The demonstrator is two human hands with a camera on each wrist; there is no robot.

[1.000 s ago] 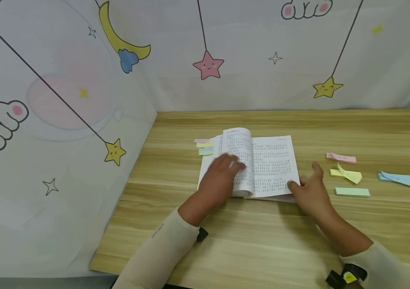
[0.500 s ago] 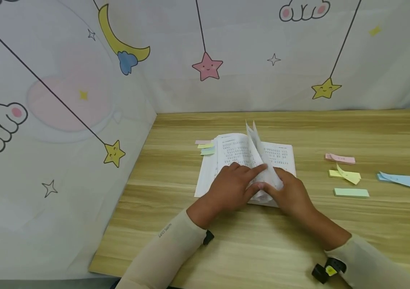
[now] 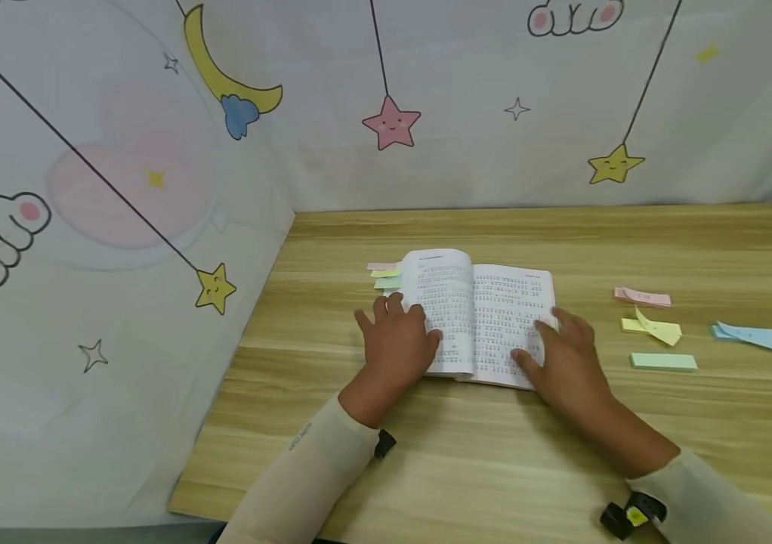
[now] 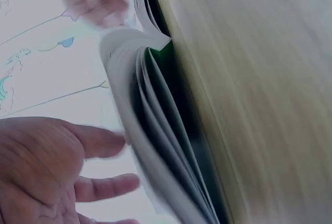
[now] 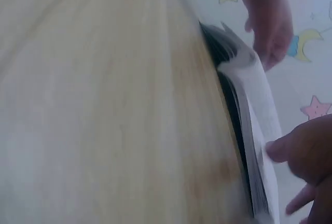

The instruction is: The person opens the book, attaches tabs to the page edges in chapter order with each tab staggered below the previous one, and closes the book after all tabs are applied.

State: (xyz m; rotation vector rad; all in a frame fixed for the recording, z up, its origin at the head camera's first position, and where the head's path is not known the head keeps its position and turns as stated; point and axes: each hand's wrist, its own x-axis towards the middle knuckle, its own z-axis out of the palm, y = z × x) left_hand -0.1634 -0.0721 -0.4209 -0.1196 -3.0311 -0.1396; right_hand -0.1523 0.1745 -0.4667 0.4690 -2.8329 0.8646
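An open book (image 3: 504, 310) with printed pages lies on the wooden table in the head view. Pink, yellow and green-blue page tabs (image 3: 387, 283) stick out past its upper left edge. My left hand (image 3: 396, 344) rests at the left page with spread fingers, its thumb over the print. At the lower right page is my right hand (image 3: 572, 363), thumb and fingers apart, touching the paper near the outer edge. Both wrist views show the book (image 4: 122, 73) from its lower edge, with the left-hand pages arched up in a thick curve. Neither hand pinches a page.
To the right of the book lie sticky-note strips: pink (image 3: 642, 297), yellow (image 3: 651, 327), green (image 3: 663, 362) and blue (image 3: 748, 335). A patterned white curtain (image 3: 461, 174) borders the table (image 3: 481, 453) at the back and left.
Half a second ago both hands met at the middle with some leaves standing upright. Those leaves now lie flat, and the hands have parted, left hand leftward and right hand rightward.
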